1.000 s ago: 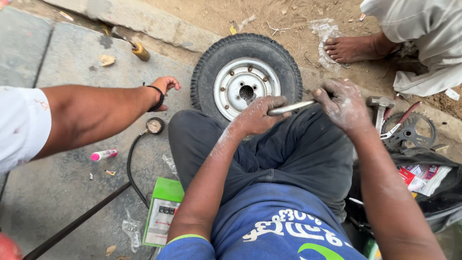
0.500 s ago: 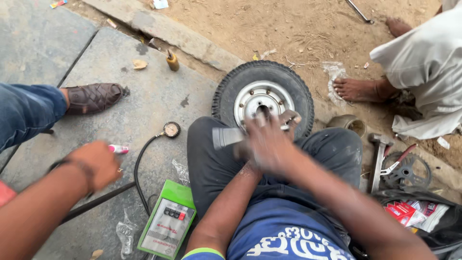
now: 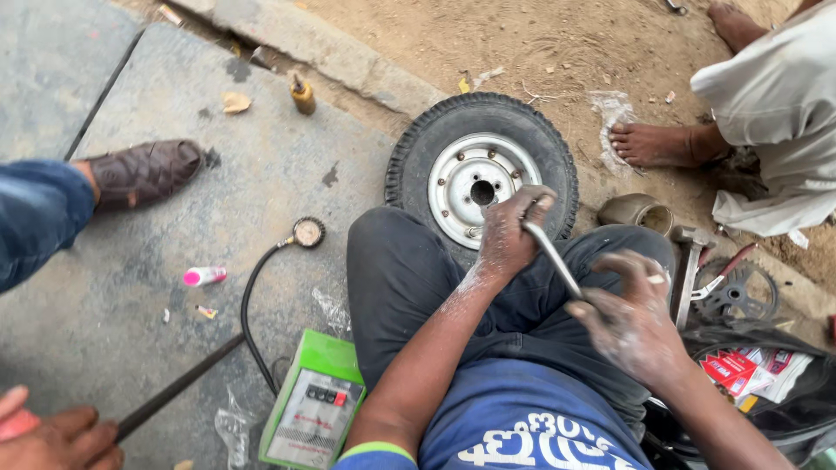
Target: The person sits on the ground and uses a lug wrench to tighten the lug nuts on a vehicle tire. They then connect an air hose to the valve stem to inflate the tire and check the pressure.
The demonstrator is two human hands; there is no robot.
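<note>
Your left hand (image 3: 509, 237) grips the top of a slim grey metal rod (image 3: 552, 258), which slants down-right to your right hand (image 3: 629, 318), fingers loosely curled at its lower end. The small black tyre on a silver steel rim (image 3: 477, 174) lies just beyond, nearer your left hand.

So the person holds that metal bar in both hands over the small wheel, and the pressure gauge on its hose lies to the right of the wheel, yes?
Not quite: the head view shows the pressure gauge lying left of the small wheel. Both the left hand and the right hand do hold the metal bar.
</note>
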